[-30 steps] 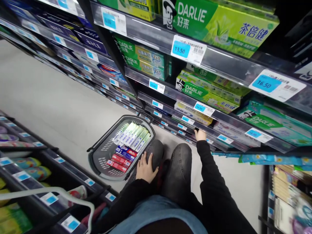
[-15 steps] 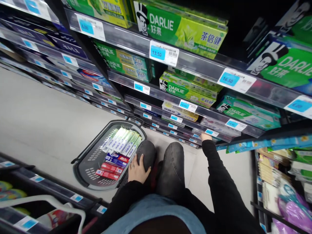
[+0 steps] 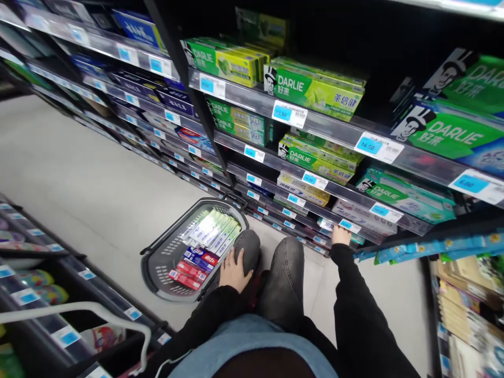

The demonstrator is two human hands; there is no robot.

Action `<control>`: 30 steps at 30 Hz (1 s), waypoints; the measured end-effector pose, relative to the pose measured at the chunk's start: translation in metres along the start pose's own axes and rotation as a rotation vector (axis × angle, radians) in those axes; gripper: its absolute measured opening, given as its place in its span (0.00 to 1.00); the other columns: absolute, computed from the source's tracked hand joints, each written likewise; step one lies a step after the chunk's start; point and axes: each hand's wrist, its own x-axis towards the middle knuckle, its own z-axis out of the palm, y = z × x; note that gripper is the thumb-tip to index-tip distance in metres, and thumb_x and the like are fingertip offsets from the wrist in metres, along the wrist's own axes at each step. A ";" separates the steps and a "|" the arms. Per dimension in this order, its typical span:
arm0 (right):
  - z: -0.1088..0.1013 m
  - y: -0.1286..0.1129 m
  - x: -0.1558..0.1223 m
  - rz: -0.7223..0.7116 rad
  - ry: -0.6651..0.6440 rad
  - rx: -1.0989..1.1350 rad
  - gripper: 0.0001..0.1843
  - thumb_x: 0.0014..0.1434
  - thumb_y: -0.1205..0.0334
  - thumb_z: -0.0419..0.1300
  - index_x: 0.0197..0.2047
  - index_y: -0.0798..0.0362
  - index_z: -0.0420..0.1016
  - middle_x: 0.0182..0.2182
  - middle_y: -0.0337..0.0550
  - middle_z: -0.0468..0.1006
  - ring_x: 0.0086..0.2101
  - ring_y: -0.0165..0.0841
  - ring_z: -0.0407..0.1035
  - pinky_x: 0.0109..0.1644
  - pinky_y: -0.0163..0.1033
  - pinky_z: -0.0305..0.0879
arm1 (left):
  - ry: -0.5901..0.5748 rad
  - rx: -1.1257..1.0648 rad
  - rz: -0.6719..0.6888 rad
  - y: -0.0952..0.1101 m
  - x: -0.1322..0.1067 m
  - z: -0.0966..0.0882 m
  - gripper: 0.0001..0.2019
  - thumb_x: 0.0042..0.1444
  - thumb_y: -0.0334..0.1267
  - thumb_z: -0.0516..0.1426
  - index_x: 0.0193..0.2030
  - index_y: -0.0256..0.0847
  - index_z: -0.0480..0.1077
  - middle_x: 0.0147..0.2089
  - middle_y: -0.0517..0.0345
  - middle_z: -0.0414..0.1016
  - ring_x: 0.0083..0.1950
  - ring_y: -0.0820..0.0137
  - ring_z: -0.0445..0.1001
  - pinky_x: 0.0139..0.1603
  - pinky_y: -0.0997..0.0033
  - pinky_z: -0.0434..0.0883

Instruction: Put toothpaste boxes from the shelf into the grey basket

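Note:
I am crouched in a shop aisle. My left hand [image 3: 233, 270] lies on my left knee with its fingers spread over the grey jeans, holding nothing. Beside it on the floor sits a grey shopping basket [image 3: 163, 257] with green-and-white toothpaste boxes [image 3: 212, 231], blue boxes [image 3: 201, 258] and red boxes [image 3: 183, 276] laid in rows. My right hand [image 3: 340, 234] reaches into a low shelf [image 3: 303, 218] just under a blue price tag. Its fingers are hidden behind the shelf rail.
Shelves of green Darlie toothpaste boxes [image 3: 315, 89] rise on the right, each rail with blue price tags. Another low shelf unit [image 3: 43, 278] and a white tube handle [image 3: 79, 310] stand at the left. Pale floor [image 3: 79, 178] runs between them.
The view has swung up and to the right along the shelves. My right hand has slid a little to the right on the low shelf. My left hand has stayed on the knee.

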 end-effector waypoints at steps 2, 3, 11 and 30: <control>0.007 -0.008 -0.020 -0.054 0.069 0.005 0.18 0.62 0.68 0.52 0.55 0.58 0.70 0.50 0.58 0.71 0.49 0.43 0.63 0.56 0.52 0.57 | -0.019 -0.101 -0.036 0.002 0.005 -0.007 0.36 0.48 0.41 0.61 0.65 0.33 0.62 0.69 0.32 0.52 0.68 0.47 0.56 0.64 0.47 0.56; 0.010 -0.014 -0.032 -0.099 0.098 0.013 0.20 0.60 0.70 0.52 0.55 0.58 0.70 0.50 0.59 0.71 0.49 0.44 0.62 0.56 0.52 0.55 | -0.032 -0.182 -0.045 0.005 0.008 -0.013 0.34 0.48 0.40 0.61 0.63 0.34 0.63 0.69 0.33 0.54 0.68 0.46 0.55 0.64 0.45 0.56; -0.019 -0.089 -0.147 -0.621 0.621 0.142 0.23 0.58 0.69 0.55 0.55 0.43 0.72 0.44 0.46 0.74 0.46 0.40 0.62 0.57 0.50 0.57 | -0.536 -1.343 0.222 0.066 0.013 -0.115 0.42 0.41 0.43 0.68 0.63 0.39 0.58 0.59 0.40 0.67 0.55 0.57 0.72 0.48 0.61 0.72; -0.105 -0.054 -0.244 -0.071 0.260 1.765 0.33 0.49 0.45 0.66 0.55 0.49 0.67 0.45 0.51 0.75 0.42 0.44 0.72 0.45 0.50 0.69 | 0.046 -1.301 0.806 0.019 -0.035 -0.245 0.21 0.44 0.38 0.70 0.45 0.41 0.71 0.60 0.42 0.67 0.60 0.56 0.68 0.52 0.59 0.70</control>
